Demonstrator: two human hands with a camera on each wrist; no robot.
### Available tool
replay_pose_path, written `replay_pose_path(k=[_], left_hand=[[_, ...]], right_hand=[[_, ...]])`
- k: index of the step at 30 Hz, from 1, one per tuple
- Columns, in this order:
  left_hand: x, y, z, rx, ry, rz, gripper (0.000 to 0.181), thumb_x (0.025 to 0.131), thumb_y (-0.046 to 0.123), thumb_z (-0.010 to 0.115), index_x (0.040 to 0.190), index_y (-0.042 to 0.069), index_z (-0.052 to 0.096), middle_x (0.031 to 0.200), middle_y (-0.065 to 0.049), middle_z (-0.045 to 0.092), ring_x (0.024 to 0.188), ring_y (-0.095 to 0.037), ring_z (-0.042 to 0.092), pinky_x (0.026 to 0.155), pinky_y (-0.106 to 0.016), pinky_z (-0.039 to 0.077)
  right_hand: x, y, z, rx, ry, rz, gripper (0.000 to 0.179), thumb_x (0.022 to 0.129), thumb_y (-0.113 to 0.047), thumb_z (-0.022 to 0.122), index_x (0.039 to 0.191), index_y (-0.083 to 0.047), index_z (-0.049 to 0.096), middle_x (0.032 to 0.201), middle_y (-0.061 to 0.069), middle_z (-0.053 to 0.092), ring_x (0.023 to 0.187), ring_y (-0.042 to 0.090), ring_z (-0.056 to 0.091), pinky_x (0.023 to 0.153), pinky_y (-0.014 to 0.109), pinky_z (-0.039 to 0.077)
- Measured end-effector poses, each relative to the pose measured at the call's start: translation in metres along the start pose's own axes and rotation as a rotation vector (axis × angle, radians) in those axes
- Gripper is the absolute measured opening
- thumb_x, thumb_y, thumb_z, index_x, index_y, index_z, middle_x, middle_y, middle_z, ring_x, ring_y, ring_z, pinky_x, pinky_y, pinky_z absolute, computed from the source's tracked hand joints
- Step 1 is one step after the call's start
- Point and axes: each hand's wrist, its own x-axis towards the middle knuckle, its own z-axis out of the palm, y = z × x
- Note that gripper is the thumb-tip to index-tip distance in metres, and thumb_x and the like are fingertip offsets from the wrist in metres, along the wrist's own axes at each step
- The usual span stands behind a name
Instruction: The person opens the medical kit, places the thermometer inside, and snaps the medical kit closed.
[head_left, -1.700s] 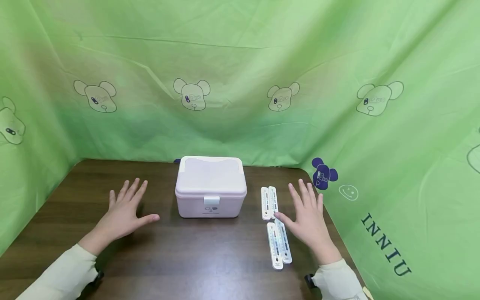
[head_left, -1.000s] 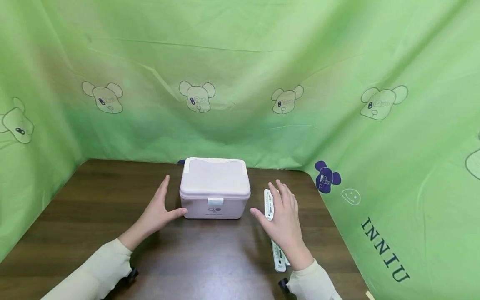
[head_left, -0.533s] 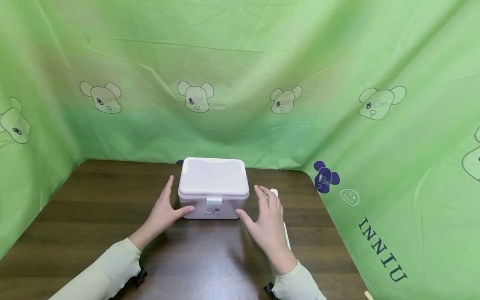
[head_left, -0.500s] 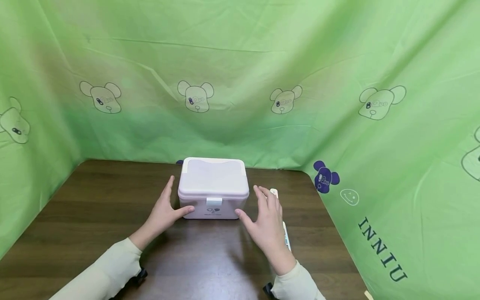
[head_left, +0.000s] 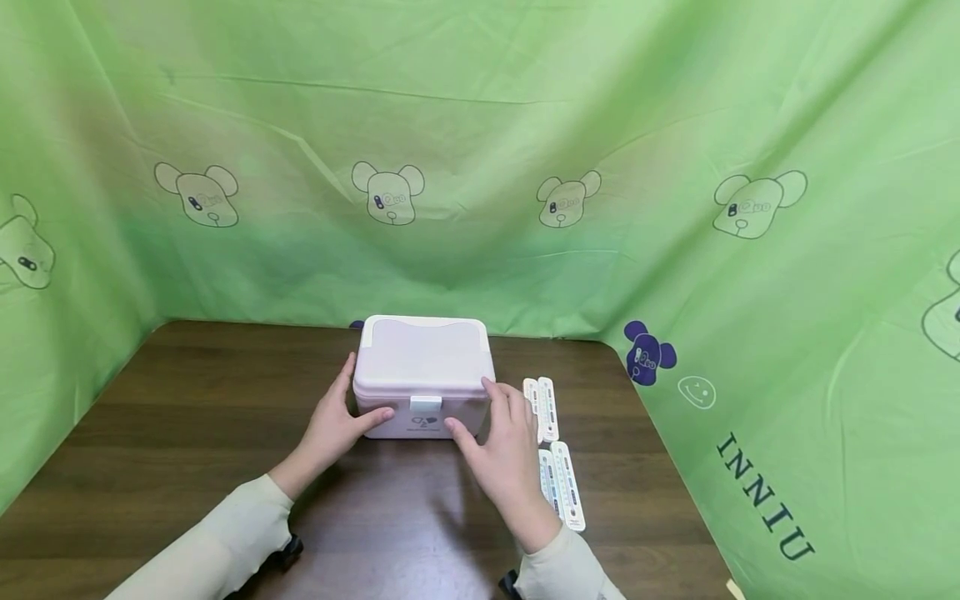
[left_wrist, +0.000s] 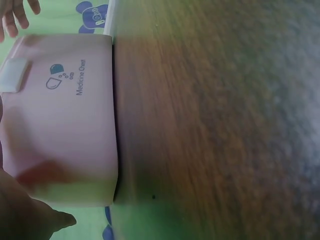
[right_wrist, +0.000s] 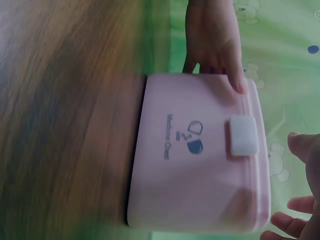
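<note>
A pale pink medicine chest [head_left: 423, 358] with its lid down stands on the wooden table, its white latch [head_left: 426, 403] facing me. My left hand [head_left: 326, 429] holds the chest's left front corner, thumb on the front and fingers along the side; the right wrist view shows that thumb [right_wrist: 236, 80] near the lid seam. By the right front corner is my right hand [head_left: 510, 458], its fingers spread and holding nothing. In the right wrist view its fingertips [right_wrist: 282, 222] stand close to the lid; whether they touch it, I cannot tell.
Several white strips that look like thermometers [head_left: 550, 408] lie in two groups right of the chest, partly behind my right hand. Green cloth [head_left: 465, 267] with bear prints hangs behind the table [head_left: 225, 392] and along its sides.
Both hands have come inward from the table's sides to the chest. My right hand has moved left, off the strips, uncovering most of them. The chest keeps its place.
</note>
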Motion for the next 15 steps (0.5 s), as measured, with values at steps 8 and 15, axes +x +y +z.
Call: replay_pose_path(k=[8, 15], left_hand=[[0.002, -0.002, 0.006, -0.018, 0.044, 0.026, 0.114, 0.081, 0.046, 0.087, 0.165, 0.009, 0.019, 0.166, -0.017, 0.03, 0.153, -0.036, 0.029, 0.123, -0.059, 0.027], [0.002, -0.002, 0.007, -0.045, 0.088, 0.046, 0.108, 0.082, 0.038, 0.087, 0.163, 0.005, 0.023, 0.165, -0.019, 0.032, 0.152, -0.036, 0.031, 0.123, -0.056, 0.028]], right_hand=[[-0.004, -0.013, 0.013, -0.05, -0.019, 0.016, 0.067, 0.082, -0.05, 0.084, 0.133, -0.011, 0.061, 0.123, 0.009, 0.06, 0.113, 0.031, 0.056, 0.093, 0.046, 0.049], [-0.005, -0.028, 0.028, 0.003, -0.108, 0.103, 0.055, 0.084, -0.049, 0.082, 0.123, -0.014, 0.064, 0.113, 0.002, 0.066, 0.105, 0.025, 0.063, 0.089, 0.042, 0.053]])
